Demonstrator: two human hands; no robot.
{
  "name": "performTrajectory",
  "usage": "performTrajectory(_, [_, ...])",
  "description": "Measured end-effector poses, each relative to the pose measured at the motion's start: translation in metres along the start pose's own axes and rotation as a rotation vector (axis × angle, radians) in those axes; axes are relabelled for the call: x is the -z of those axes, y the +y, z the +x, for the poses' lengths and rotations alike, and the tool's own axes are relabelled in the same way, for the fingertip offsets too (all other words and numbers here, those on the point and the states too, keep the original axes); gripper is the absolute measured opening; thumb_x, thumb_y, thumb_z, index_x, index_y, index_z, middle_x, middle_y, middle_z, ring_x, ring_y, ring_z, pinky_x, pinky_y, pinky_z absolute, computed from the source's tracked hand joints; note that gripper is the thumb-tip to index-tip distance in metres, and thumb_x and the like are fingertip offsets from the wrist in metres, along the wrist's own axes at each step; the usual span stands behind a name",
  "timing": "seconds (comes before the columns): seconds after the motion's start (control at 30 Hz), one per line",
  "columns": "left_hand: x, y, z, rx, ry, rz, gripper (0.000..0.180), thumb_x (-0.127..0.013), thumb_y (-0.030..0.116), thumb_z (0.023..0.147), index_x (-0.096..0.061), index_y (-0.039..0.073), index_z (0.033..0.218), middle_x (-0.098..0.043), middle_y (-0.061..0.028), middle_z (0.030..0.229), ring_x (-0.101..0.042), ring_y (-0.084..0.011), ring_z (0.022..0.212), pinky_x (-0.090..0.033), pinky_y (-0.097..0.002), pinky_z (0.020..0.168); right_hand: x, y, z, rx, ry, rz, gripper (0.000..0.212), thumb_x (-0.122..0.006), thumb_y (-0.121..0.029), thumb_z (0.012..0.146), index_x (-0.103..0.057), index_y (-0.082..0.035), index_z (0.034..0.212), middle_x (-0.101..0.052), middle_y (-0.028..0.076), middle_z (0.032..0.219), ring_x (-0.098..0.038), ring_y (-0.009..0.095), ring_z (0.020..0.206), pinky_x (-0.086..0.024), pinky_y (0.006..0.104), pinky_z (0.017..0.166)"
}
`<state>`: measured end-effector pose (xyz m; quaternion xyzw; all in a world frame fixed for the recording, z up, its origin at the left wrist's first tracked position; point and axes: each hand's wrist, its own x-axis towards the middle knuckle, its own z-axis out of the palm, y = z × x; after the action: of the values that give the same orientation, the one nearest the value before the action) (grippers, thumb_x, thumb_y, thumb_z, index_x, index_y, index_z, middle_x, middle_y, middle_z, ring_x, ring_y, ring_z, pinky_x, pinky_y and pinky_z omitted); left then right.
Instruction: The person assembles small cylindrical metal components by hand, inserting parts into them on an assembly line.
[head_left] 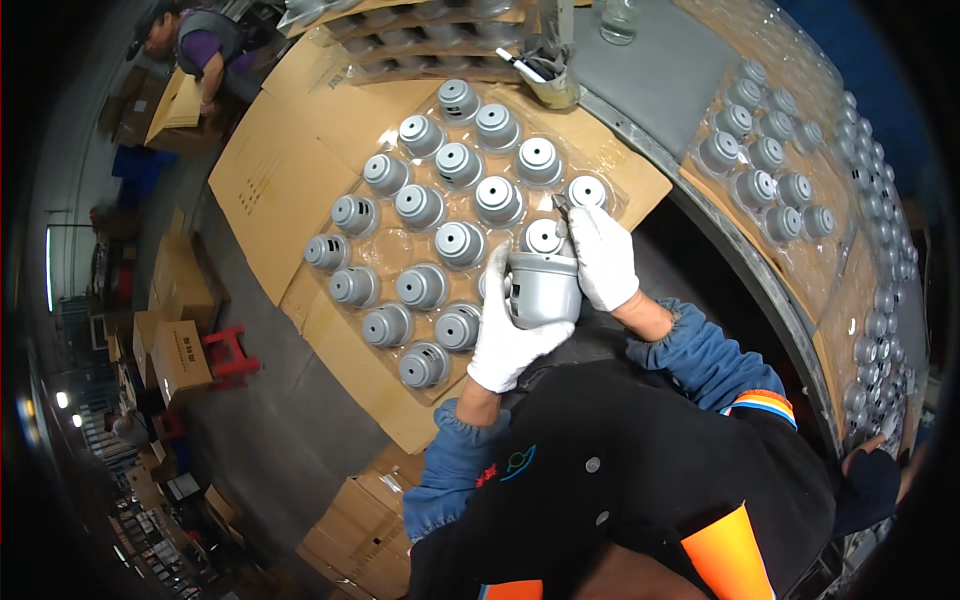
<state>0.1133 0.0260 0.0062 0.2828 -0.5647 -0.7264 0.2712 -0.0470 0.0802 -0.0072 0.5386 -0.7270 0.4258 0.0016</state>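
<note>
Housing (546, 292), grey, cup-shaped, one piece: held at the near side of a clear moulded tray (398, 258), wide rim turned toward the standing rows. Left hand (503, 338), white-gloved: grip closed round the housing, thumb across its near side, fingers along its left. Right hand (603, 258), white-gloved: just beside the rim, grip apparently pinched on a slim tool (561, 205), exact kind unclear. Grey cups (459, 245), numerous, narrow ends up, in the tray on cardboard (265, 185). Pen holder (555, 90), filled, beyond the tray. Hazards, by judgement: glove fabric on a rounded wall may let the housing slip — likeliest if the left thumb loosens; a drop could knock the cup just behind it; the tool's tip, close to neighbouring cups, might scratch their finish should the right wrist swing wide.
</note>
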Motion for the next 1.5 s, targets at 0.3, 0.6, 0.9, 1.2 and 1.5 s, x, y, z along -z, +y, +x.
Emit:
performTrajectory(0.3, [-0.057, 0.009, -0.005, -0.152, 0.025, 0.466, 0.108, -0.089, 0.035, 0.053, -0.028, 0.003, 0.135, -0.039, -0.0144, 0.126, -0.043, -0.0251, 0.117, -0.04, -0.0385, 0.097, 0.037, 0.026, -0.013, -0.25, -0.019, 0.327, 0.021, -0.055, -0.001, 0.083, -0.06, 0.004, 0.103, -0.059, 0.019, 0.088, -0.059, 0.035, 0.072, -0.05, 0.0401, 0.063])
performTrajectory(0.6, [-0.073, 0.001, -0.01, -0.165, 0.115, 0.477, 0.107, -0.09, 0.036, 0.054, -0.028, 0.004, 0.136, -0.044, -0.0149, 0.123, -0.051, -0.0236, 0.108, -0.046, -0.0359, 0.09, 0.098, 0.017, 0.016, -0.049, -0.019, 0.311, 0.018, -0.067, -0.014, 0.08, -0.067, -0.006, 0.097, -0.063, 0.013, 0.075, -0.063, 0.029, 0.071, -0.049, 0.0358, 0.067])
performTrajectory(0.9, [-0.081, 0.004, -0.014, -0.286, 0.154, 0.696, 0.101, -0.089, 0.03, 0.053, -0.032, 0.004, 0.133, -0.042, -0.014, 0.122, -0.049, -0.0239, 0.11, -0.044, -0.0372, 0.092, 0.16, 0.01, 0.031, 0.701, -0.24, -0.234, 0.026, -0.064, -0.015, 0.064, -0.06, -0.013, 0.09, -0.05, -0.002, 0.061, -0.051, 0.019, 0.058, -0.039, 0.0332, 0.058])
performTrajectory(1.2, [-0.093, 0.018, -0.017, -0.325, 0.188, 0.725, 0.085, -0.083, 0.019, 0.051, -0.038, 0.003, 0.122, -0.04, -0.0128, 0.114, -0.043, -0.0272, 0.11, -0.039, -0.0385, 0.095, 0.16, 0.006, 0.028, 0.759, -0.247, -0.265, 0.025, -0.061, -0.017, 0.066, -0.058, -0.009, 0.089, -0.047, -0.002, 0.062, -0.052, 0.017, 0.061, -0.039, 0.0323, 0.064])
performTrajectory(1.5, [-0.092, 0.024, -0.022, -0.314, 0.143, 0.804, 0.086, -0.082, 0.019, 0.053, -0.038, 0.007, 0.127, -0.035, -0.0211, 0.123, -0.045, -0.0384, 0.111, -0.043, -0.0452, 0.091, 0.16, 0.005, 0.024, 0.837, -0.284, -0.337, 0.027, -0.059, -0.02, 0.064, -0.057, -0.007, 0.087, -0.045, -0.002, 0.061, -0.051, 0.016, 0.06, -0.038, 0.0324, 0.063])
